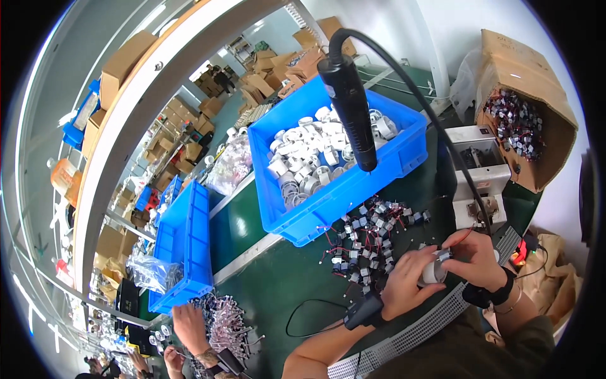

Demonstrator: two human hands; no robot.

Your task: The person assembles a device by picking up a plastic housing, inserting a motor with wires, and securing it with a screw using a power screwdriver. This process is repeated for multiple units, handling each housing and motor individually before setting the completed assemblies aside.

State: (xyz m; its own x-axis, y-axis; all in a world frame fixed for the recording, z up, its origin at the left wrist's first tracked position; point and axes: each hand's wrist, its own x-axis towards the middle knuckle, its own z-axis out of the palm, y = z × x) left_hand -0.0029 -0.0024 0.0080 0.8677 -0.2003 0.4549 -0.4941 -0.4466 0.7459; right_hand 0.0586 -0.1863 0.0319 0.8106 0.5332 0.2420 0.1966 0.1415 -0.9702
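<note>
Left hand [410, 281] wrapped around a white round housing [434, 271], gripping it from below and behind. Right hand [478, 256] just beside it, fingers pinched on a small grey motor-like part [445, 254] at the housing's top edge; thin red wire trailing from the part, exact seating unclear under the fingers. Both hands held low over the green table [290, 278]. Just beyond the left hand, a scattered heap of small wired parts [369, 237]. Farther out, past that heap, a blue bin [353, 189] filled with white round housings. Above the bin, a black electric screwdriver [349, 104] hanging tip down, cable arcing toward the right hand. Beyond the right hand, a white bench device [480, 170]; farther still, an open cardboard box [536, 120] of small parts. Well off to the left, another person's hands [189, 328] at a pile of wired pieces.
</note>
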